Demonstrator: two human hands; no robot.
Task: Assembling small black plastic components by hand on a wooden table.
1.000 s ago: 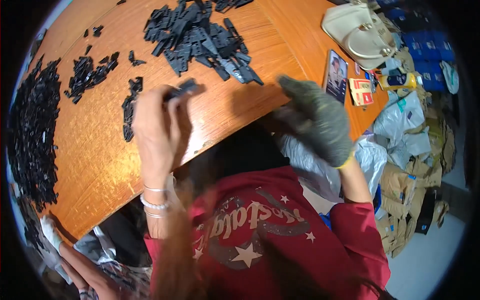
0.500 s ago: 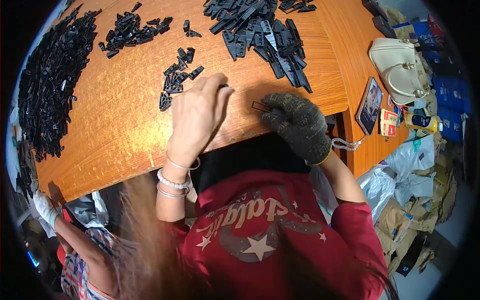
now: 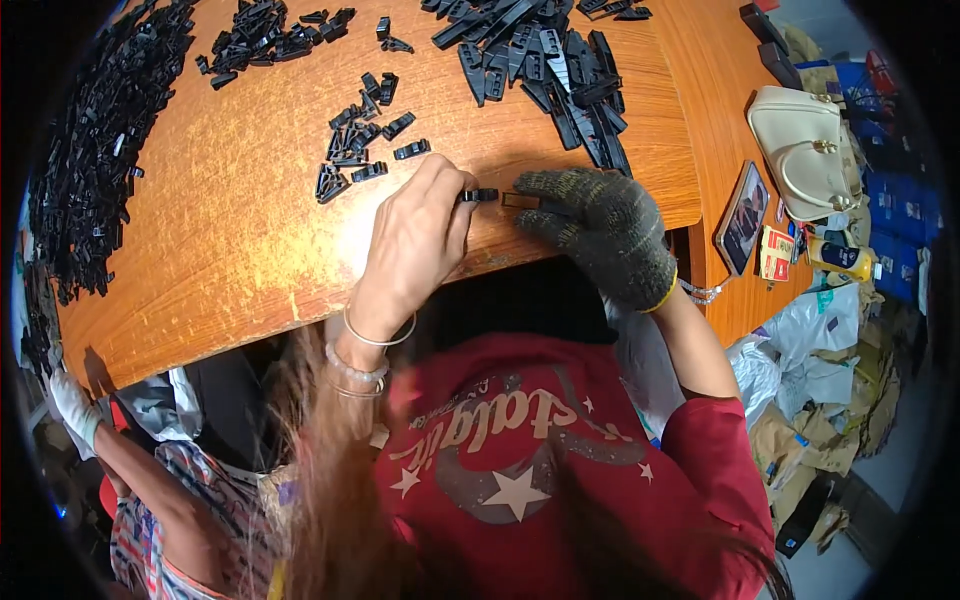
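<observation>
Over the table's near edge, my bare left hand (image 3: 418,230) pinches a small black plastic clip (image 3: 480,195) between thumb and fingers. Facing it, my right hand (image 3: 615,230), in a dark knitted glove, grips a small black rectangular frame (image 3: 520,201), its open end pointing at the clip. A narrow gap seems to separate the two parts. Beyond my left hand lies a loose group of small black clips (image 3: 360,140). Past my right hand is a heap of longer, flat black plastic parts (image 3: 560,80).
A large pile of small black parts (image 3: 100,150) covers the wooden table's (image 3: 240,220) left side; a smaller pile (image 3: 270,40) lies farther back. At right are a cream handbag (image 3: 800,140), a phone (image 3: 743,215) and a yellow bottle (image 3: 840,255). Another person's white-gloved hand (image 3: 75,405) touches the left edge.
My left hand has moved right, toward my right hand, and the clip in its fingers now shows. More loose clips beside it have come into sight. The view has shifted slightly.
</observation>
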